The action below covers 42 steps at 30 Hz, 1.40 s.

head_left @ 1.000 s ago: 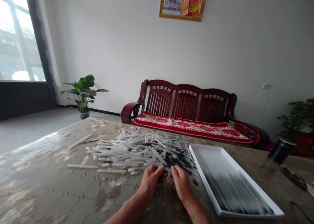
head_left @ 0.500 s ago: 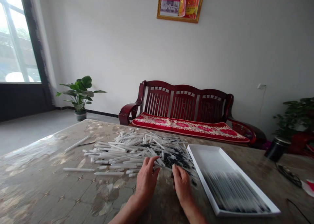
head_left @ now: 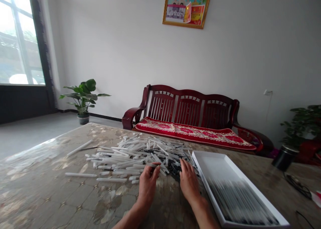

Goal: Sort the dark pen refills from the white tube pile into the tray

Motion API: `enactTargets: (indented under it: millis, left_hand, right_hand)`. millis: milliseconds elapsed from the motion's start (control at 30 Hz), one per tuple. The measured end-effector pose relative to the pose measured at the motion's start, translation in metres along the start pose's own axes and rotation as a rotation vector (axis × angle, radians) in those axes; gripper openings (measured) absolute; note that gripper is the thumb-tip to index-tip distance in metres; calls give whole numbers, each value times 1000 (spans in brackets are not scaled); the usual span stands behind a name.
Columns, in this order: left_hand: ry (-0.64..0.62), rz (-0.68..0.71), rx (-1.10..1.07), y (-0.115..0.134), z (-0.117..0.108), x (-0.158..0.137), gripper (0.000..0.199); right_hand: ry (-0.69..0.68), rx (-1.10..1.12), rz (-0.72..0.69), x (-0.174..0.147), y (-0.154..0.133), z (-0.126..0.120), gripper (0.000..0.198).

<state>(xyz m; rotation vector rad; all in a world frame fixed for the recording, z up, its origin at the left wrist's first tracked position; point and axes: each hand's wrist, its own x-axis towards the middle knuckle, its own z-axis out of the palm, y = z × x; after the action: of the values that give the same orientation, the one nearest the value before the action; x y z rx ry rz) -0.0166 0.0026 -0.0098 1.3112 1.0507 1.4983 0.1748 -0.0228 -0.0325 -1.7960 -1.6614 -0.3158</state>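
Note:
A heap of white pen barrels (head_left: 125,155) lies across the table, with black slim parts (head_left: 173,167) mixed in at its right side. My left hand (head_left: 147,182) is closed at the heap's near edge, thumb and fingers pinching a pale pen barrel (head_left: 151,164). Just to its right, my right hand (head_left: 189,180) reaches over the black parts with its fingers stretched forward; nothing shows in it. Right of that hand, a white box tray (head_left: 230,165) holds a row of slim pens (head_left: 243,200), dark at their near ends.
Loose white barrels (head_left: 80,174) lie left of the heap on the patterned table (head_left: 82,195). A black canister (head_left: 285,157) and a dark cable (head_left: 297,185) are at the right. Beyond the table stands a red wooden bench (head_left: 189,105); a potted plant (head_left: 83,98) is at left.
My hands have moved apart from each other. My right hand has gone forward to the black parts and its fingers have opened out. The view has tilted slightly up.

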Motion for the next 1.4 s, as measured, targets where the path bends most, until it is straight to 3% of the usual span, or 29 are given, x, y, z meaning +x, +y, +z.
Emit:
enactTargets:
  millis: [200,600,733,867,1033,1167,1333,1400]
  left_hand:
    - [-1,-194,-183,2,6,2,53]
    - [-28,-304,-221,9,12,-5,44]
    - [-39,-321,-222,10,14,-7,42]
    - [-37,-336,-232,10,15,-8,42]
    - [-26,-359,-276,10,14,-9,42]
    - [-5,-395,-357,7,13,-7,44]
    - [63,-520,-574,5,11,-1,33]
    - [93,-577,-641,9,12,1,21]
  right_hand:
    - [-151,-136,-70,-3,-1,9,53]
    - [-210,-248,15,4,-14,-7,64]
    - [-291,-257,-2,4,-17,-11,63]
    - [-283,-296,22,4,-20,-16,59]
    - [-205,-273,37,3,-18,-15,48]
    - [-48,-171,46,3,-11,-13,39]
    - [277,264,63,5,-10,-8,26]
    - [288,501,137,2,-17,-4,26]
